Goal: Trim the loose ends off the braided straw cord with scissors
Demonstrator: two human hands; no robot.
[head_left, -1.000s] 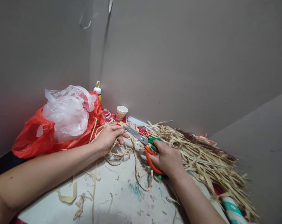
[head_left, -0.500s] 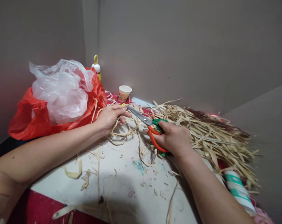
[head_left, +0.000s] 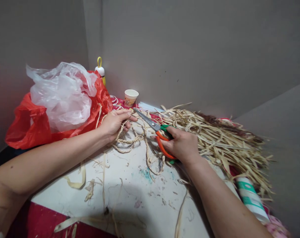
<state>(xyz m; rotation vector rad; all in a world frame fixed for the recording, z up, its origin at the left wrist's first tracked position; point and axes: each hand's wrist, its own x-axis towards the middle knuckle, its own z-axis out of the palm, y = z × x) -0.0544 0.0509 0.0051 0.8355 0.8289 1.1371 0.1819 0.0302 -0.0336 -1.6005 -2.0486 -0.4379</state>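
My left hand is closed, pinching the end of a twisted straw rope that loops over the white board. My right hand grips scissors with orange and green handles. Their metal blades are together and point up-left, the tip almost touching my left fingertips. A big heap of pale straw strips lies just behind and to the right of my right hand.
A red plastic bag with a clear bag on top sits at the left. A paper cup and a yellow-capped bottle stand in the corner of the grey walls. A green-and-white roll lies at the right. Straw scraps litter the paint-stained board.
The view has tilted down and shifted a little, showing more of the near board edge. Both hands keep their grips; the scissor tip stays at my left fingers.
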